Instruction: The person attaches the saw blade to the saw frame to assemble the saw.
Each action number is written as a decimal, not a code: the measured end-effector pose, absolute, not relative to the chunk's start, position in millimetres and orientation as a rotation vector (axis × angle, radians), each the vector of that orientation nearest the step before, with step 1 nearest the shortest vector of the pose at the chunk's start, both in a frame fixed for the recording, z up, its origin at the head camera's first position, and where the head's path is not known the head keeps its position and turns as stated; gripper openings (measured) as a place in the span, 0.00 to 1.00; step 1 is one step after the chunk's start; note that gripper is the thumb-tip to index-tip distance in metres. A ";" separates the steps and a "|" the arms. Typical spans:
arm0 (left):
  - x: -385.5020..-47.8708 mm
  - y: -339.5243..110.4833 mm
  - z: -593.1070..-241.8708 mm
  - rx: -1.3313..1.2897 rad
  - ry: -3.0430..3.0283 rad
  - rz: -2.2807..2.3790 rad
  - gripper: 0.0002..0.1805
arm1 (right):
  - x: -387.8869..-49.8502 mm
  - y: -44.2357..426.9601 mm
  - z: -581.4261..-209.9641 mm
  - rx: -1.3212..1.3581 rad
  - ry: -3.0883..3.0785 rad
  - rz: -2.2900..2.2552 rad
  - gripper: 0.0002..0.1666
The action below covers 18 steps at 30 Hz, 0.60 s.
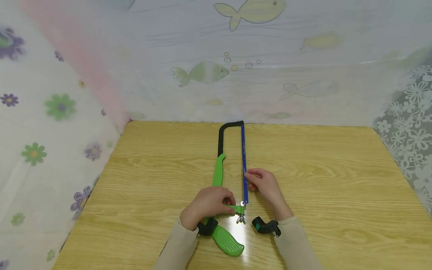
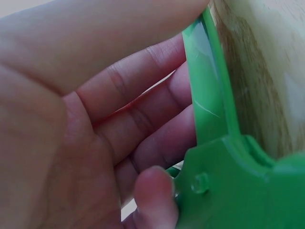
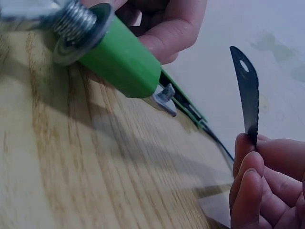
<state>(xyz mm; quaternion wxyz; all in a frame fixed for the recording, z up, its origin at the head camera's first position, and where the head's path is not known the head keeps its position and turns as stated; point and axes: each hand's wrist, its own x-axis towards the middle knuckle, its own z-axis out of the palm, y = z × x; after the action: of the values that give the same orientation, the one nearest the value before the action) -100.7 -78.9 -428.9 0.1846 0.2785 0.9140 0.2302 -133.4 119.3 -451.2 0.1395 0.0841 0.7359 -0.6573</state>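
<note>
One blade fitting, I judged: left hand (image 1: pixel 213 200) gripped hacksaw frame (image 1: pixel 218 173), right hand (image 1: pixel 267 185) pinched blade (image 1: pixel 243 150), which needed hooking onto the pin (image 3: pixel 165 99) between.

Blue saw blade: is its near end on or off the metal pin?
Off: the blade's holed end stands free, apart from the metal pin.

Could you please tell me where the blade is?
In the head view, the blade is just right of centre, right of the green frame, pinched by the right hand.
</note>
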 end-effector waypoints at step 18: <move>-99.5 -78.9 -425.0 0.763 2.571 0.667 0.07 | -133.7 119.0 -451.0 0.247 2.131 -1.884 0.20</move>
<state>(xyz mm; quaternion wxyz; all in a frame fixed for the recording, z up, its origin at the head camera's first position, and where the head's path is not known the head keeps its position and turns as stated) -99.5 -78.9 -425.0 0.1881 0.2711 0.9137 0.2372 -133.7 119.0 -451.0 0.1428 0.0858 0.7388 -0.6530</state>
